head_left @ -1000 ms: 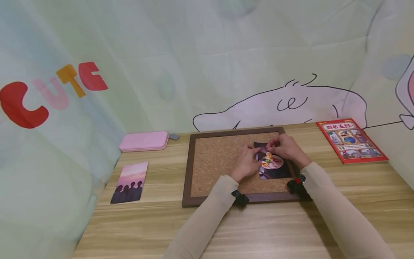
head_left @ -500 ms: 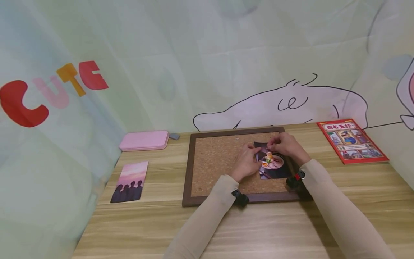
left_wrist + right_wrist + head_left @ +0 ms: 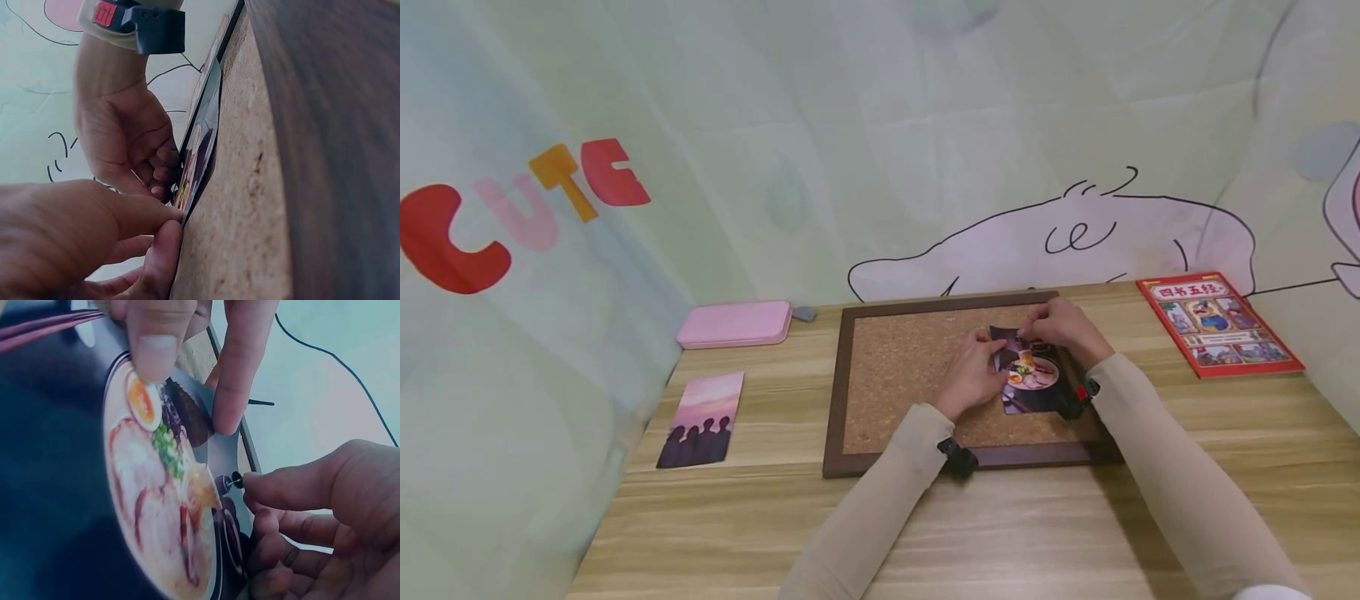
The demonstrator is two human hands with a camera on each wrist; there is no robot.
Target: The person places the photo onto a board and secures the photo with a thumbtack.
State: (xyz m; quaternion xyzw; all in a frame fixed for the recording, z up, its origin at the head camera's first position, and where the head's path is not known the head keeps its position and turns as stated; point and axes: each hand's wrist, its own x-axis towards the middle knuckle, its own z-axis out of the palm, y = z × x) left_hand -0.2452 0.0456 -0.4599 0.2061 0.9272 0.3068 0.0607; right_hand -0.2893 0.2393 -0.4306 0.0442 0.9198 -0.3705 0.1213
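A glossy photo of a noodle bowl (image 3: 1033,379) lies on the right half of a framed cork board (image 3: 910,375). My left hand (image 3: 973,375) presses the photo's left side, thumb and forefinger apart on its printed face, as the right wrist view shows. Near the photo's top edge, my right hand (image 3: 1060,327) pinches a small push pin (image 3: 234,482) between thumb and forefinger. A thin metal shaft shows beside the fingertips; whether its point has entered the cork cannot be told. In the left wrist view the photo (image 3: 203,140) bows up slightly from the cork.
Left of the board, a second photo with silhouettes (image 3: 702,419) lies on the wooden table (image 3: 760,533). A pink case (image 3: 733,324) sits behind it. A red book (image 3: 1219,325) lies at the back right. A printed curtain (image 3: 775,167) hangs along the table's back and left.
My right wrist and forearm have shifted slightly up and to the left, while the fingertips stay at the photo's top. The left hand and the photo have hardly moved.
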